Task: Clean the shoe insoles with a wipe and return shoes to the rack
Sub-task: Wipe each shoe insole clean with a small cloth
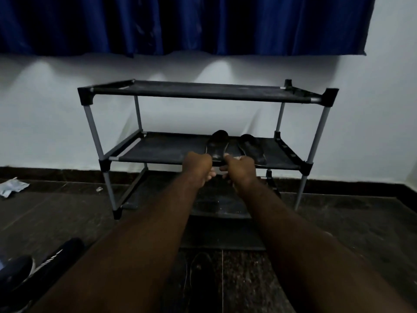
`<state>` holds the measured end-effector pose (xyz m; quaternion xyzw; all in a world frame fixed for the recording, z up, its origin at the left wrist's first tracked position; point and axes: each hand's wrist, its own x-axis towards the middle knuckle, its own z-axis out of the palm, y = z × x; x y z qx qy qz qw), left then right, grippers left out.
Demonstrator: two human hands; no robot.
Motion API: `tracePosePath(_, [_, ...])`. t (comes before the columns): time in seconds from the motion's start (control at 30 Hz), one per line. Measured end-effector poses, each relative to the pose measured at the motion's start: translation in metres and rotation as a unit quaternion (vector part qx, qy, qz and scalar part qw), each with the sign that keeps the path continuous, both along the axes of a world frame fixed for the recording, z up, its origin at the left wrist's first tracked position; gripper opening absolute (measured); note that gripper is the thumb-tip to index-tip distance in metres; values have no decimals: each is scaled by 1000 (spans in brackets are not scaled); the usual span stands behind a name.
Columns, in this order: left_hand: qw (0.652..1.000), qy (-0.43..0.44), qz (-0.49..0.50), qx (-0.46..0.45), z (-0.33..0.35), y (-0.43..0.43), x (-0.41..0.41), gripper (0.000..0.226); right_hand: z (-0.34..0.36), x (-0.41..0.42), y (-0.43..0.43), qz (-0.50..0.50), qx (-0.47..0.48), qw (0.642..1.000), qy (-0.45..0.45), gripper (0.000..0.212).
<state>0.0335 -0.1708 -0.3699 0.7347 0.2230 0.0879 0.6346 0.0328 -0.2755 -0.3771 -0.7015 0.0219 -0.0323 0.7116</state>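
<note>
A black shoe rack (pixel 225 96) with fabric shelves stands against the white wall. Two dark insoles lie on its middle shelf: one (pixel 217 144) tilted up at its far end, the other (pixel 252 147) flat to its right. My left hand (pixel 197 167) and my right hand (pixel 240 167) reach to the shelf's front edge and both grip the near end of the tilted insole. A bit of white, maybe a wipe, shows at my right fingers. A dark shoe (pixel 199 279) sits on the floor between my forearms.
Dark sneakers with white stripes (pixel 33 269) lie on the floor at the lower left. A crumpled pale wipe or packet (pixel 12 187) rests by the wall at the left. A blue curtain (pixel 180 23) hangs above the rack. The floor is dark stone.
</note>
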Motion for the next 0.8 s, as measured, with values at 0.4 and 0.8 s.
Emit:
tracePosePath(0.4, [994,-50,-84,-37,-26,-37,-106,23,-21,-68,-52,58,-20,998,29,8])
tracePosePath(0.8, [980,62,-178,-68,-142,-63,-195,14,-128,-150,-120,152,-192,964,100,28])
